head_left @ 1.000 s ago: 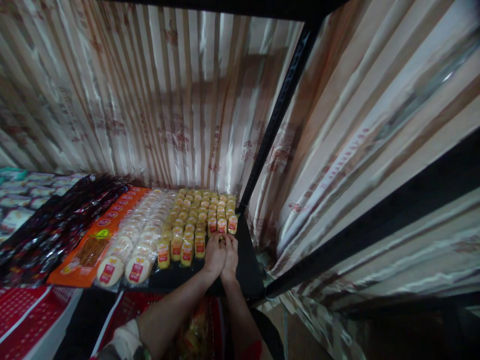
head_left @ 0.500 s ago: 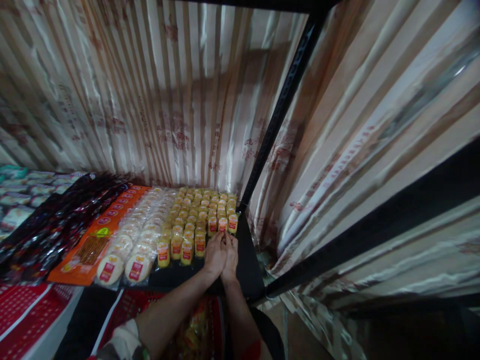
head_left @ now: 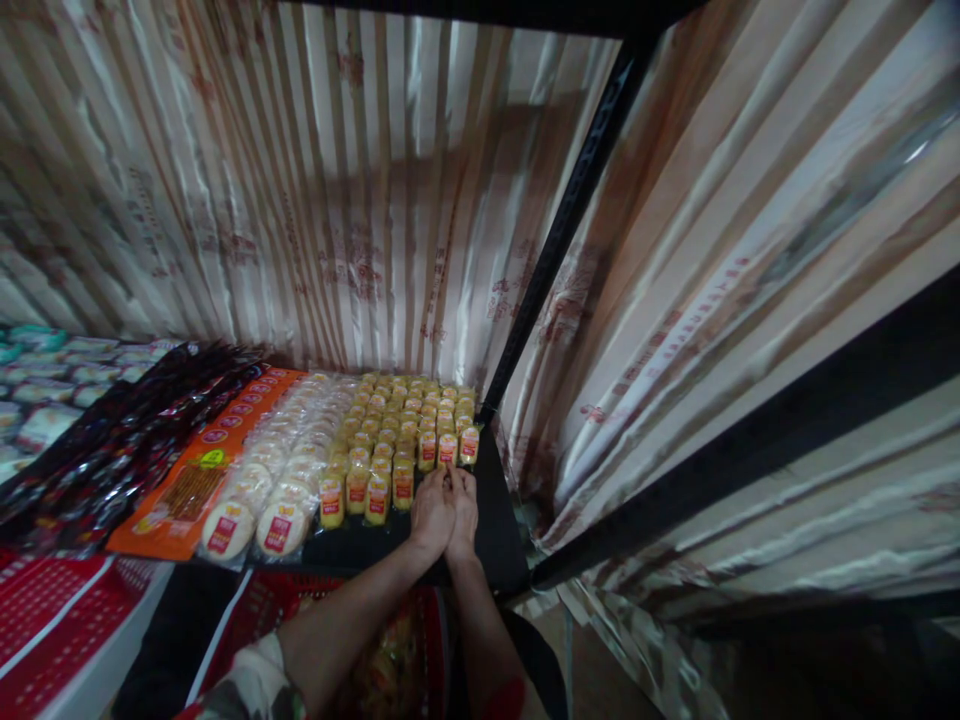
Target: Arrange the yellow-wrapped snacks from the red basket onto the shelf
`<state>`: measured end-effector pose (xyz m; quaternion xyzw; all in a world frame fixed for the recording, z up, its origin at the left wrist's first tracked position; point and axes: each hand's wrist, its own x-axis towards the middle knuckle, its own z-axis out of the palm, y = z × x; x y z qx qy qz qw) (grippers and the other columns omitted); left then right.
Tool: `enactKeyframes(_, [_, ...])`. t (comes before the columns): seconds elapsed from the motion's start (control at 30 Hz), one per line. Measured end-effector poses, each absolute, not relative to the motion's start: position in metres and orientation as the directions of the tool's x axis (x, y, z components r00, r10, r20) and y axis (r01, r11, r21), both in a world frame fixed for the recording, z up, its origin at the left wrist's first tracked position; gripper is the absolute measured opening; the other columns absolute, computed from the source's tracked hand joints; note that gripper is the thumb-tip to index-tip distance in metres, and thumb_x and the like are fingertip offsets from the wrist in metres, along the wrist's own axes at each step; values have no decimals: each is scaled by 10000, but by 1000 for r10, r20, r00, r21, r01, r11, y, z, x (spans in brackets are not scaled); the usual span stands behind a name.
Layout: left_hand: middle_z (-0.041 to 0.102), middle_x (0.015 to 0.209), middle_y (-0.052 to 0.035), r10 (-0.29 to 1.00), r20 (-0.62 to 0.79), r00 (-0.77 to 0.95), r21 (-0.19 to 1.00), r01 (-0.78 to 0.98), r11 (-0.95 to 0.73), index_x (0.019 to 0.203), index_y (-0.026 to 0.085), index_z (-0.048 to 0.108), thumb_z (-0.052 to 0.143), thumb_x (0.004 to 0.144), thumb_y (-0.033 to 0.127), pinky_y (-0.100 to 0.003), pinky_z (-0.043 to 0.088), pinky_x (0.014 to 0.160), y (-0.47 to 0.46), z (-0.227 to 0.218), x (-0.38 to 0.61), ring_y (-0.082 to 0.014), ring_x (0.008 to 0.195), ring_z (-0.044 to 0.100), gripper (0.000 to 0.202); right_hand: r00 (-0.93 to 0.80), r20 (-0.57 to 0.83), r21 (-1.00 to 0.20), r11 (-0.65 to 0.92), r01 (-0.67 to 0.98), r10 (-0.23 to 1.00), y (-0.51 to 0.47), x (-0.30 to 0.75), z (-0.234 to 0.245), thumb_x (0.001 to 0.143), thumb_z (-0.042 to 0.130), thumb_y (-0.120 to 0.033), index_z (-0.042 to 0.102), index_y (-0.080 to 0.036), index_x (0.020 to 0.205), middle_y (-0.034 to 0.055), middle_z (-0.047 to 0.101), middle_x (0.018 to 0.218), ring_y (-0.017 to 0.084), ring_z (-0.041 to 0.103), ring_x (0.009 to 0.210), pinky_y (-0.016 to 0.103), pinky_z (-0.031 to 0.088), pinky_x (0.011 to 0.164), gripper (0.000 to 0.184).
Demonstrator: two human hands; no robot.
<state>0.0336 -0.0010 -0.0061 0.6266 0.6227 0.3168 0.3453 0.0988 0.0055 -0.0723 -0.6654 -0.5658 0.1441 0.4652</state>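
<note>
Both my hands are together at the front of rows of small yellow packaged cakes (head_left: pixel 379 490) on the black shelf (head_left: pixel 491 525). My left hand (head_left: pixel 433 515) and my right hand (head_left: pixel 462 512) lie side by side, wrists nearly touching, fingers drawn together. Their fingertips meet at the lower edge of one small packaged cake (head_left: pixel 447 449) with a red and white label. Another labelled cake stands close on each side of it. The exact grip is partly hidden behind my hands.
Left of the cakes lie round white packaged cakes (head_left: pixel 282 531), an orange snack bag (head_left: pixel 176 515) and dark shiny packets (head_left: pixel 112 440). Red baskets (head_left: pixel 52 610) stand below the shelf front. A black post (head_left: pixel 559 250) rises at the right, before a printed curtain (head_left: pixel 360 200).
The view has shifted slightly, so the shelf goods sit a little further right in the picture. My hands keep the same pose at the same cake.
</note>
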Motion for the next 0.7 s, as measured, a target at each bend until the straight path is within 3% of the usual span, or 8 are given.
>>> enactKeyframes(0.47, [613, 1174, -100, 994, -98, 43, 813, 579, 56, 1146, 118, 579, 367, 814, 116, -227, 372, 989, -52, 5, 7, -152, 1101, 542, 393, 336, 287, -812, 41, 582, 897, -52, 79, -54, 722, 431, -235, 631, -182, 1080, 79, 563, 1026, 180, 595, 894, 298, 497, 837, 414])
enactKeyframes(0.7, [633, 1094, -92, 998, -44, 50, 823, 568, 8, 1070, 130, 600, 367, 826, 161, -271, 397, 966, -85, -7, -16, -174, 1028, 560, 339, 354, 273, -830, 34, 557, 895, -87, 55, -56, 748, 404, -234, 633, -174, 1052, 91, 572, 1025, 194, 591, 930, 317, 482, 866, 385])
